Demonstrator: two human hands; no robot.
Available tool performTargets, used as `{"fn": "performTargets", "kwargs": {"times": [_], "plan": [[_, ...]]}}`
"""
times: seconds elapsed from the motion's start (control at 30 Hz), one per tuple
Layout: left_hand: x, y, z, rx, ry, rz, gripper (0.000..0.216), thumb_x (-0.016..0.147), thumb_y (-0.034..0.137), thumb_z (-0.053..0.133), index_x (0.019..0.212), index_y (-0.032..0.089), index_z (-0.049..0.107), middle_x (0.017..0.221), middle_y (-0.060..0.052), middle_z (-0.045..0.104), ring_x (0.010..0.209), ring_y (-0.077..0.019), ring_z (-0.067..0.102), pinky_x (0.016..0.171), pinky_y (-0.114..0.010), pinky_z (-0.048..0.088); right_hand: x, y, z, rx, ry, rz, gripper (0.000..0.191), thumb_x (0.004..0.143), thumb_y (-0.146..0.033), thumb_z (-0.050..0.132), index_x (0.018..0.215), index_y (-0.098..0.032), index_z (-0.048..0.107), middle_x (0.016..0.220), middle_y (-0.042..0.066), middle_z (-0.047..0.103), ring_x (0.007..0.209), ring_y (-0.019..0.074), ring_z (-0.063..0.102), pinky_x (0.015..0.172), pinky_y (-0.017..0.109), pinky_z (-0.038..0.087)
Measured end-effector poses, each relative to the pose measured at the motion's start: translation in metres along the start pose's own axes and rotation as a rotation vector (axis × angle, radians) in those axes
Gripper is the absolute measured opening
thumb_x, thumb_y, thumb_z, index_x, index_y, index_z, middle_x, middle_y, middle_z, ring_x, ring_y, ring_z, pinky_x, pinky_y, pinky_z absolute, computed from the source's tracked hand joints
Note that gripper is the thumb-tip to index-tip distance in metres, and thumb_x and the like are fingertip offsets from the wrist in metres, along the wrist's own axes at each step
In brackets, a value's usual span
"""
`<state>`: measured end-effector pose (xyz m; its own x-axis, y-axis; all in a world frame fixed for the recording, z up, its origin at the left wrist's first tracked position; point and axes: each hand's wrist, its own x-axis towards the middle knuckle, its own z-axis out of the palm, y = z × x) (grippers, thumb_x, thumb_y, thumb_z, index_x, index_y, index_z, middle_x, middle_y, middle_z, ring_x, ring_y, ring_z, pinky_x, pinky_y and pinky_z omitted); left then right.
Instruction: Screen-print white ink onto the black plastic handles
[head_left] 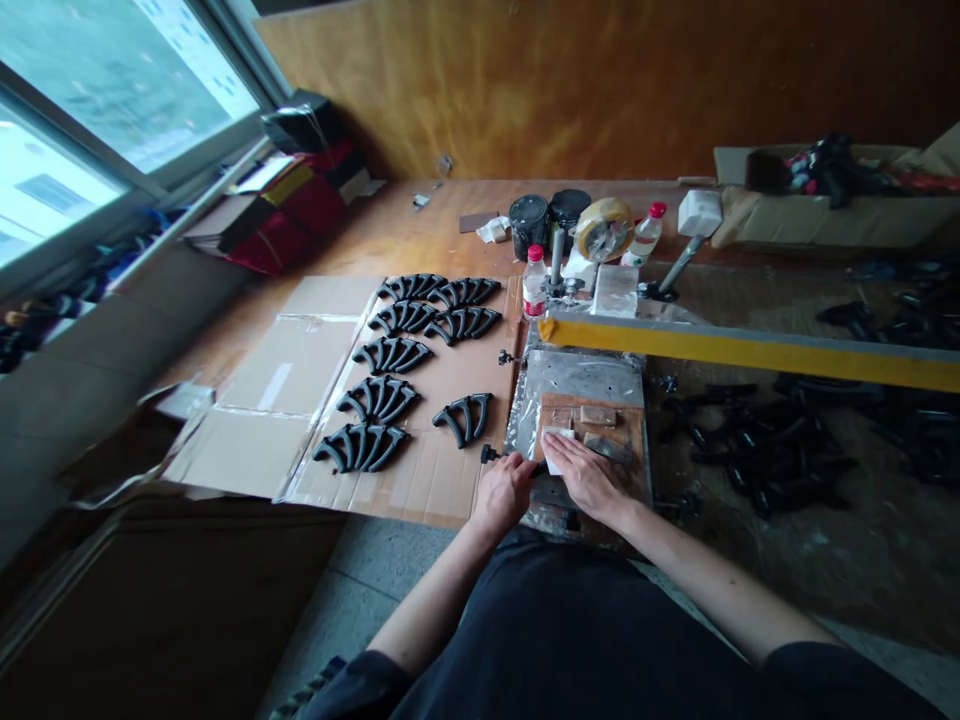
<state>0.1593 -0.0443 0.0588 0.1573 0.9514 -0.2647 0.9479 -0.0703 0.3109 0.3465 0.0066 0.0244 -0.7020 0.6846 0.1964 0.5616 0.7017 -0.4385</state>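
Observation:
My left hand [507, 492] is closed round the end of a black piece [538, 468], mostly hidden by my fingers. My right hand [589, 478] presses a white cloth or paper wipe [553, 460] down beside it, fingers stretched together over the wipe. Both hands are over a brown wooden board [634, 410] on a worn metal plate [585, 372]. Two small blocks [598, 415] lie on the board just beyond my right hand. To the left, fan-shaped groups of black curved tubes [379, 400] lie in rows on flattened cardboard [450, 480], with a smaller group [463, 420] nearest my left hand.
A yellow-and-grey bar [750, 345] crosses above the bench on the right. Behind the plate stand black tubs [529, 225], red-capped bottles [534, 280] and a tape roll [604, 230]. Loose black parts [765, 450] are piled at right, below an open cardboard box [832, 220].

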Motion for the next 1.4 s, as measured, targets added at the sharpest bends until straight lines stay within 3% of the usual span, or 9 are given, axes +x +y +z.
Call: {"fn": "performTargets", "kwargs": {"times": [0.1, 0.3, 0.5, 0.77, 1.0, 1.13, 1.23, 1.33, 1.4], "plan": [[0.000, -0.001, 0.000, -0.022, -0.001, 0.012, 0.024, 0.091, 0.027, 0.050, 0.109, 0.024, 0.067, 0.099, -0.006, 0.063, 0.095, -0.0175, 0.060, 0.083, -0.026, 0.046, -0.014, -0.002, -0.005, -0.007, -0.026, 0.008, 0.055, 0.088, -0.006, 0.036, 0.141, -0.015, 0.049, 0.142, 0.012, 0.051, 0.131, 0.0237, 0.048, 0.112, 0.044, 0.040], [0.001, -0.002, -0.002, -0.032, -0.009, 0.020, 0.022, 0.091, 0.025, 0.050, 0.105, 0.024, 0.068, 0.097, -0.006, 0.062, 0.094, -0.0184, 0.061, 0.083, -0.028, 0.046, 0.008, -0.001, -0.006, 0.043, -0.067, 0.020, 0.053, 0.089, -0.007, 0.033, 0.138, -0.012, 0.053, 0.140, 0.015, 0.052, 0.130, 0.0243, 0.049, 0.111, 0.045, 0.040], [0.002, 0.000, -0.004, -0.032, -0.009, 0.014, 0.024, 0.090, 0.024, 0.051, 0.108, 0.024, 0.068, 0.096, -0.005, 0.063, 0.094, -0.0185, 0.061, 0.082, -0.027, 0.046, -0.008, -0.003, -0.014, 0.033, -0.114, 0.036, 0.052, 0.089, -0.009, 0.035, 0.137, -0.011, 0.053, 0.139, 0.014, 0.053, 0.129, 0.0247, 0.050, 0.112, 0.044, 0.040], [0.002, 0.002, -0.003, -0.010, -0.016, -0.009, 0.021, 0.089, 0.025, 0.053, 0.104, 0.023, 0.069, 0.094, -0.005, 0.062, 0.093, -0.0189, 0.061, 0.082, -0.027, 0.046, 0.007, -0.003, -0.016, 0.059, -0.110, 0.029, 0.051, 0.087, -0.007, 0.035, 0.134, -0.009, 0.057, 0.139, 0.016, 0.053, 0.130, 0.0253, 0.050, 0.111, 0.043, 0.039], [0.001, 0.005, -0.006, -0.024, -0.009, -0.033, 0.026, 0.090, 0.026, 0.054, 0.111, 0.023, 0.068, 0.095, -0.006, 0.063, 0.095, -0.0193, 0.061, 0.083, -0.028, 0.046, -0.036, 0.001, -0.058, 0.326, -0.118, 0.143, 0.038, 0.091, -0.020, 0.043, 0.121, -0.020, 0.067, 0.122, 0.009, 0.067, 0.115, 0.0238, 0.062, 0.102, 0.039, 0.048], [0.000, 0.004, -0.003, -0.038, 0.013, -0.043, 0.027, 0.089, 0.025, 0.056, 0.113, 0.023, 0.068, 0.097, -0.006, 0.064, 0.096, -0.0192, 0.062, 0.085, -0.028, 0.046, -0.054, 0.027, -0.079, 0.792, 0.026, 0.581, 0.040, 0.094, -0.047, 0.044, 0.109, -0.019, 0.069, 0.094, 0.006, 0.075, 0.084, 0.0221, 0.071, 0.077, 0.035, 0.058], [0.000, 0.005, -0.002, -0.055, 0.012, -0.077, 0.027, 0.088, 0.023, 0.055, 0.113, 0.023, 0.068, 0.099, -0.006, 0.065, 0.096, -0.0193, 0.063, 0.084, -0.028, 0.047, -0.072, 0.068, -0.087, 1.134, 0.300, 0.887, 0.050, 0.084, -0.060, 0.055, 0.102, -0.015, 0.067, 0.088, 0.010, 0.074, 0.079, 0.0257, 0.071, 0.066, 0.039, 0.060], [0.001, 0.005, -0.003, -0.072, 0.004, -0.104, 0.028, 0.088, 0.022, 0.054, 0.112, 0.022, 0.067, 0.101, -0.006, 0.066, 0.095, -0.0197, 0.065, 0.082, -0.028, 0.049, -0.089, 0.122, -0.100, 1.190, 0.623, 1.027, 0.043, 0.078, -0.055, 0.063, 0.101, -0.019, 0.064, 0.095, 0.010, 0.074, 0.085, 0.0274, 0.071, 0.063, 0.042, 0.061], [0.002, 0.003, -0.002, -0.083, 0.007, -0.110, 0.028, 0.087, 0.023, 0.052, 0.110, 0.023, 0.068, 0.101, -0.005, 0.067, 0.094, -0.0199, 0.066, 0.082, -0.029, 0.049, -0.091, 0.162, -0.112, 1.060, 0.740, 0.985, 0.039, 0.083, -0.055, 0.054, 0.099, -0.020, 0.063, 0.093, 0.009, 0.074, 0.085, 0.0262, 0.071, 0.065, 0.042, 0.061]]}}
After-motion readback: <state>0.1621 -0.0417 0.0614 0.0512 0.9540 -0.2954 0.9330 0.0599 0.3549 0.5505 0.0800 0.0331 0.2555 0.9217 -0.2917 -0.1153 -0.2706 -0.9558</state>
